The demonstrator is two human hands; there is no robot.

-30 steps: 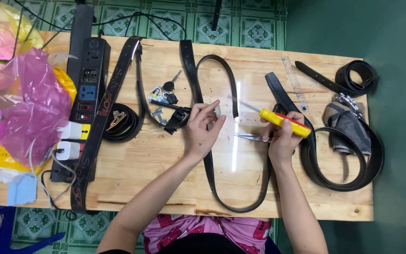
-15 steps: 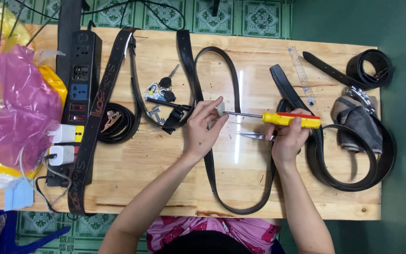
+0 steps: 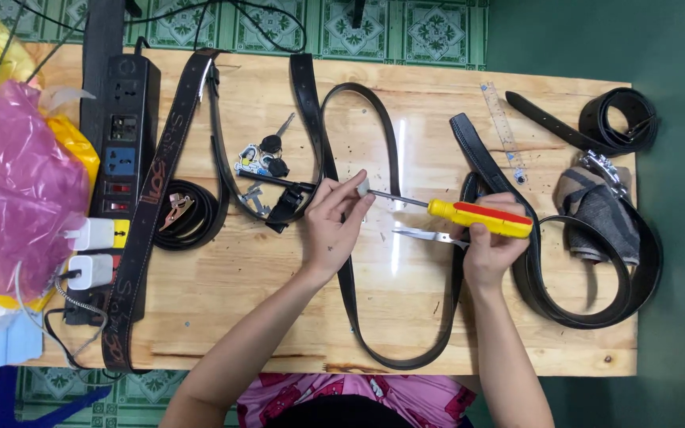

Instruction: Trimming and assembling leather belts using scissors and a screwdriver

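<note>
My right hand (image 3: pixel 491 247) grips a yellow and red screwdriver (image 3: pixel 479 217) held level, its metal shaft pointing left. The tip meets a small pale piece (image 3: pixel 363 187) pinched between the fingers of my left hand (image 3: pixel 334 224). Both hands hover over a long black belt (image 3: pixel 346 238) that loops across the wooden table (image 3: pixel 231 301). A pair of scissors (image 3: pixel 423 235) lies on the wood just under the screwdriver, between my two hands.
A black power strip (image 3: pixel 120 150) with white plugs and a brown stitched belt (image 3: pixel 146 222) lie at the left, beside pink and yellow plastic bags (image 3: pixel 17 198). Keys (image 3: pixel 267 154) sit mid-table. Coiled black belts (image 3: pixel 596 261), a cloth (image 3: pixel 592 210) and a clear ruler (image 3: pixel 504 131) lie at the right.
The screwdriver has swung from tilted to level, its tip now at the small piece in my left hand. My left hand stayed in place over the belt.
</note>
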